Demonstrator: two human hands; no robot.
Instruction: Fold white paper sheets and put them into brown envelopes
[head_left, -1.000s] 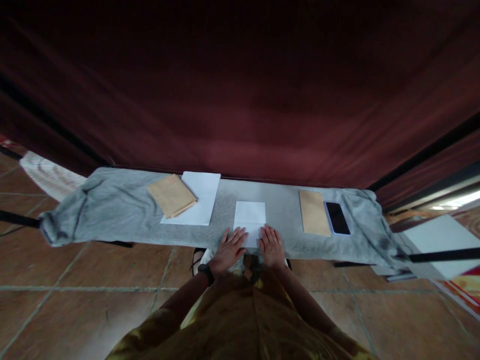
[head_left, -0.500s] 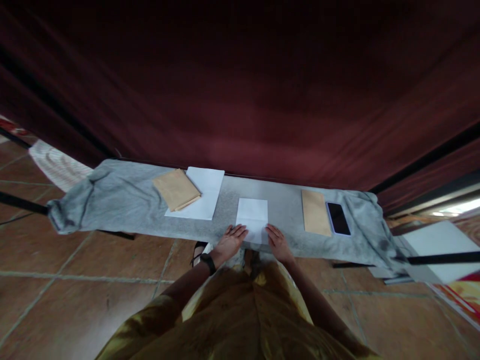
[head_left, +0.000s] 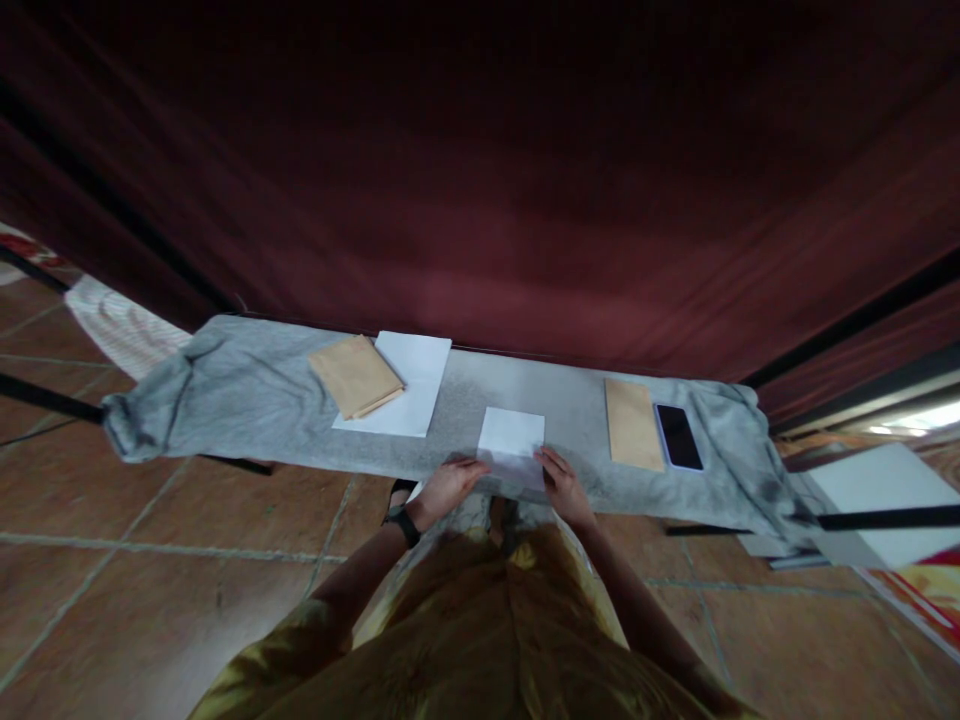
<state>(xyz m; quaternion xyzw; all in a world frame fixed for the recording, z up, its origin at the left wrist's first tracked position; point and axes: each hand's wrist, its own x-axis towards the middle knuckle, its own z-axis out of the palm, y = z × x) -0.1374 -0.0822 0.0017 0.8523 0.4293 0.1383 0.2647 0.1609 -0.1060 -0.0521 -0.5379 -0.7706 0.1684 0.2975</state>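
In the middle of the cloth-covered board lies a folded white sheet of paper (head_left: 511, 432), with a crosswise crease near its lower part. At its lower left edge my left hand (head_left: 450, 487), with a dark watch on the wrist, pinches the paper between closed fingers. My right hand (head_left: 566, 490) holds the right edge with bent fingers. The thumbs are mostly hidden. Left of the paper, several brown envelopes (head_left: 355, 375) rest on a stack of white paper (head_left: 421, 385). A single brown envelope (head_left: 634, 425) lies to the right.
Beside the single envelope is a phone (head_left: 679, 437) with a dark screen. A grey cloth (head_left: 255, 390) covers the narrow board. Dark red fabric (head_left: 495, 230) hangs behind it. Black bars stand at both ends, and a white panel (head_left: 885, 490) is at the right.
The white sheet has shifted slightly right and toward me. My hands, which lay flat on its lower corners, now have their fingers bent at its edges.
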